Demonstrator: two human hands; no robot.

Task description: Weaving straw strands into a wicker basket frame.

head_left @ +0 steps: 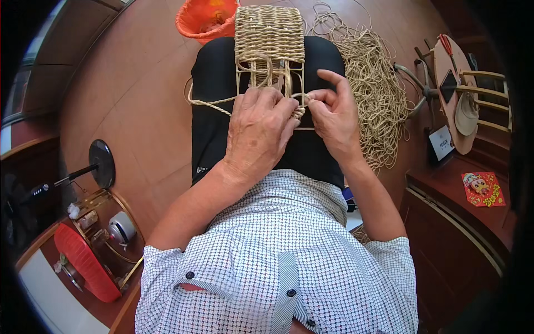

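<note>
Fingers of the right hand [337, 123] pinched cord [300, 96] at the part-woven wicker frame [270, 34], between the knees [326, 58]; left hand [257, 129] curled over — grip hidden. Weaving appeared underway; next pass likely required taut cord.

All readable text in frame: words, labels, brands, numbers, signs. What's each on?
White rectangular item, right: dark print, not transcribed here; its smaller marks are too small to read.
Black trousers, left leg: pale lettering, too small and distorted to read.
Red square picture: yellow marks, too small to read as text.
</note>
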